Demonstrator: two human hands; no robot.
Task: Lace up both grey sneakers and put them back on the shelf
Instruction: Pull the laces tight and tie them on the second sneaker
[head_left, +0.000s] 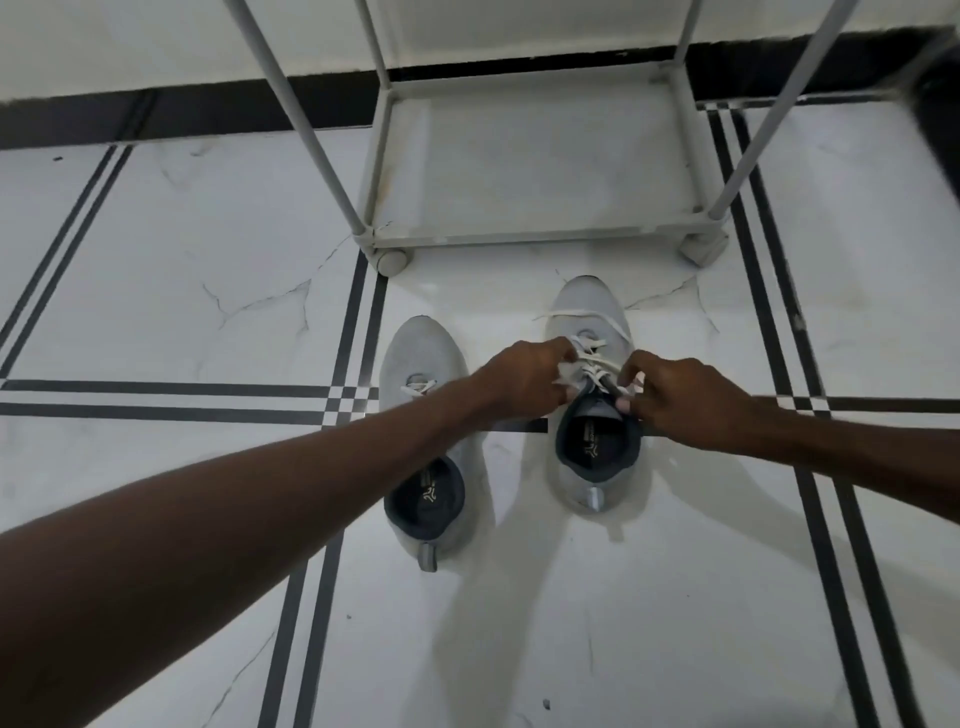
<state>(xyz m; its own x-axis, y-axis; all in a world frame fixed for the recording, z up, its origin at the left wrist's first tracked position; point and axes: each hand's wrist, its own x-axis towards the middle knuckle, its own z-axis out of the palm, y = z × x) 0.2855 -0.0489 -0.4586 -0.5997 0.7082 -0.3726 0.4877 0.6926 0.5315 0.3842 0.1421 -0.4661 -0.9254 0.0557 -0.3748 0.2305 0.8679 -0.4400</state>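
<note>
Two grey sneakers sit side by side on the white marble floor (156, 249), toes pointing at the bottom tier of the shelf (535, 171), which stands just beyond them. Both hands are on the right sneaker (595, 415), the one closer to the shelf's front edge. The left hand (524, 379) is pinched on the white lace (589, 358) at the left side of the eyelets, and the right hand (680, 400) is curled tight on the lace at the right side, fingertips right at the tongue by the shoe opening. A loose loop of lace lies across that toe. The left sneaker (428, 441) sits untouched under the left forearm, partly laced only near the toe.
</note>
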